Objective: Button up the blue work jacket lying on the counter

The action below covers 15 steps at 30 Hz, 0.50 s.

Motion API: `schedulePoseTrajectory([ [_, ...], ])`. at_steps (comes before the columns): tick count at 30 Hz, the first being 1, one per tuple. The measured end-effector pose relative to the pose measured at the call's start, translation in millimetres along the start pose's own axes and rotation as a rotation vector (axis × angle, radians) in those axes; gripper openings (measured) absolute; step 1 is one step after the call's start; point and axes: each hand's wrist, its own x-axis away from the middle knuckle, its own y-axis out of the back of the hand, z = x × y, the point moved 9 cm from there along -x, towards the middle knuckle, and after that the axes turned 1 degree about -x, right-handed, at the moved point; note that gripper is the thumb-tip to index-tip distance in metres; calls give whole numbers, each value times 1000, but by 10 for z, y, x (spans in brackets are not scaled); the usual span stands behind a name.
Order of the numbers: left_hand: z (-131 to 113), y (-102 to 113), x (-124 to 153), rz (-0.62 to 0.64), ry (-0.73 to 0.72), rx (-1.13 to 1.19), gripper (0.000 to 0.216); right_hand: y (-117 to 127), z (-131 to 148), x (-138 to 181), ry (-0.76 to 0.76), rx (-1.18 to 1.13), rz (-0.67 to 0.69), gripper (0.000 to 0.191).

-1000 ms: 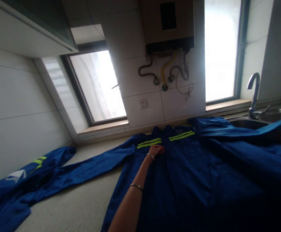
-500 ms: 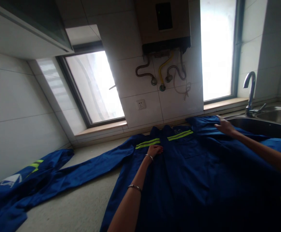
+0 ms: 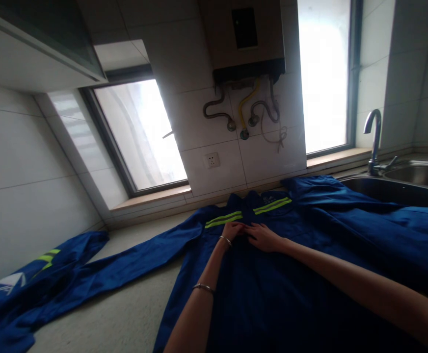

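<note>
A blue work jacket (image 3: 265, 299) with yellow-green and grey reflective stripes lies spread on the counter, its collar toward the wall. Its left-hand sleeve stretches out flat across the worktop. At the front opening, just below the chest stripes, my left hand (image 3: 232, 229) is closed on the fabric edge. My right hand (image 3: 264, 238) meets it there, fingertips bent down onto the same edge beside the left fingers. What exactly lies between the fingertips is too small to make out. Two bracelets circle my left wrist and forearm.
Another blue garment (image 3: 0, 304) with a white logo lies at the far left. A steel sink (image 3: 401, 193) with a tap (image 3: 374, 142) stands at the right, beside the other sleeve. Above hang a water heater (image 3: 243, 39) and a wall cabinet (image 3: 37, 54).
My right hand has left the jacket's shoulder near the sink and come left to the front opening, beside my left hand. The left hand has stayed in place.
</note>
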Motion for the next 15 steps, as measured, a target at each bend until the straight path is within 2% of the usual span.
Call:
schedulePoseTrajectory([
  [6,-135,-92,138,4,-37,-10,11,57,-40,24,-6,-5,-31,48],
  [8,-202,43,253,25,-21,-28,16,53,-55,23,-26,-3,-28,46],
  [9,-234,205,330,12,3,-58,18,51,-61,24,-33,-2,-26,45],
  [10,-266,466,426,-53,44,-122,19,52,-65,26,-39,-3,-25,44],
  [11,-316,855,558,-208,96,-232,15,57,-69,30,-43,-6,-28,44],
  [15,-728,2282,1269,-576,154,-404,7,87,-80,47,-55,-30,-47,44],
])
